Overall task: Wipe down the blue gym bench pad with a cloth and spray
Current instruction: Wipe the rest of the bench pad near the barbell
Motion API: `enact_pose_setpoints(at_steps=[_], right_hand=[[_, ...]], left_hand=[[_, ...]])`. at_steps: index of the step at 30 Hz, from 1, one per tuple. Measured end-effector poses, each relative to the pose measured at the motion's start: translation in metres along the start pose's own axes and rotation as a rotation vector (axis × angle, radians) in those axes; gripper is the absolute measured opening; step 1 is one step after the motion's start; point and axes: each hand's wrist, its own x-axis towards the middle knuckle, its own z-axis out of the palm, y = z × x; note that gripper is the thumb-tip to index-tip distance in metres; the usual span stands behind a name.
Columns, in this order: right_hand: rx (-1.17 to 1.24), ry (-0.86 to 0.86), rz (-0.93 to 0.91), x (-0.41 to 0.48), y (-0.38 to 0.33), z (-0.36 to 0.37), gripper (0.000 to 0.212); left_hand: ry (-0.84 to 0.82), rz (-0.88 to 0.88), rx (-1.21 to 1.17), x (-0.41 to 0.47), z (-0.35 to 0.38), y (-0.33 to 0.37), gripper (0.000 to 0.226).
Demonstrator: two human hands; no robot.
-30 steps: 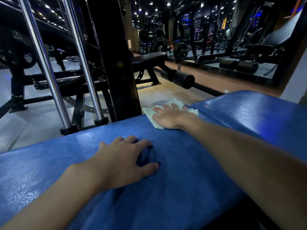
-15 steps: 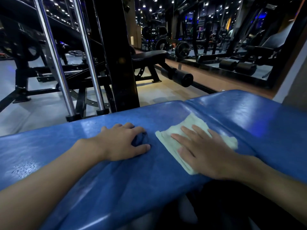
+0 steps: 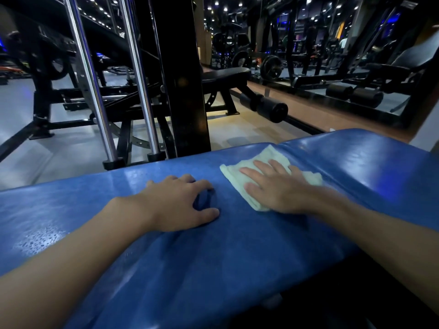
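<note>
- Pad (image 3: 237,257): blue and glossy, it spans the lower view from side to side. A seam (image 3: 282,145) crosses it right of its middle.
- Cloth (image 3: 237,178): pale and folded, it lies flat on the pad's top, near the pad's far edge. It sits right of the pad's middle, with its far corner at the seam.
- Right hand (image 3: 278,188): it lies palm down on the cloth, covering most of it. The fingers (image 3: 251,173) are straight and a little spread, pressing the cloth to the pad. Nothing is gripped.
- Left hand (image 3: 175,205): it rests on the bare pad near its middle, just left of the cloth and not touching it. The fingers are arched, with tips and thumb pressed into the padding. It holds nothing.
- Droplets (image 3: 40,238): a patch of fine wet beads sits on the pad's left part, well apart from both hands.
- Beyond the pad's far edge, on the floor (image 3: 71,150): two chrome rods (image 3: 95,91) rise from black feet just behind the pad. A black post (image 3: 183,74) stands beside them.
- Farther back from the pad stands a black bench (image 3: 225,74) with a foam roller (image 3: 273,110) at its foot. Dark racks and weight plates (image 3: 270,66) stand behind it.
</note>
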Motion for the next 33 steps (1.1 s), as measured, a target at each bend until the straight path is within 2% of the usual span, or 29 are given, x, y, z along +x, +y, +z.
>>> enact_pose_setpoints(at_steps=[6, 12, 16, 22, 26, 29, 33], right_hand=[[0.012, -0.005, 0.045, 0.097, -0.015, -0.011, 0.057], [0.017, -0.015, 0.063, 0.115, -0.019, -0.016, 0.059], [0.024, 0.006, 0.052, 0.081, -0.020, -0.008, 0.057], [0.002, 0.053, -0.009, -0.020, -0.017, 0.006, 0.052], [-0.060, 0.101, -0.038, -0.091, -0.014, 0.016, 0.076], [-0.072, 0.073, -0.045, -0.121, -0.011, 0.020, 0.076], [-0.055, 0.052, -0.045, -0.116, -0.013, 0.016, 0.080]], left_hand=[[-0.020, 0.008, 0.014, 0.001, 0.001, -0.002, 0.065], [-0.024, 0.007, 0.016, 0.001, 0.000, -0.002, 0.067], [-0.022, 0.003, 0.015, -0.003, -0.002, 0.001, 0.064], [-0.005, 0.002, 0.018, -0.007, -0.003, 0.001, 0.060], [0.015, 0.004, 0.007, -0.011, -0.002, -0.001, 0.060], [0.025, -0.017, 0.054, -0.012, -0.002, -0.005, 0.063], [-0.021, -0.041, 0.036, -0.014, 0.000, -0.010, 0.068]])
